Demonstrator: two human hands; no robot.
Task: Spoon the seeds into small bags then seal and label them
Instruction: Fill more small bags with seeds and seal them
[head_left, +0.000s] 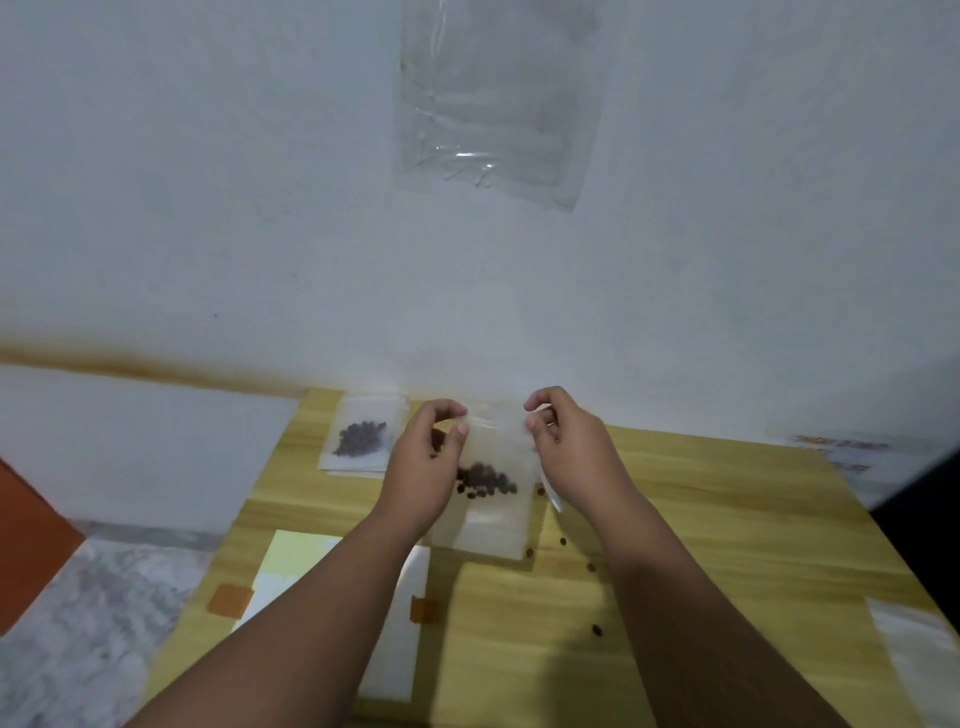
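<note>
A small clear bag (493, 514) with dark seeds (485, 480) in it is held upright over the wooden table (727, 519). My left hand (426, 467) pinches the bag's top left corner between thumb and fingers. My right hand (566, 447) pinches the top right corner. A second bag with seeds (361, 439) lies flat on a stack of bags at the table's far left. Several loose seeds (563, 541) lie on the table below my right wrist. A white rim (551, 493), partly hidden behind my right hand, shows beside the bag.
Paper sheets with orange tape pieces (231, 600) lie at the table's near left. A clear plastic piece (914, 644) hangs at the right edge. A large plastic sheet (498, 104) is on the white wall. Grey floor lies to the left.
</note>
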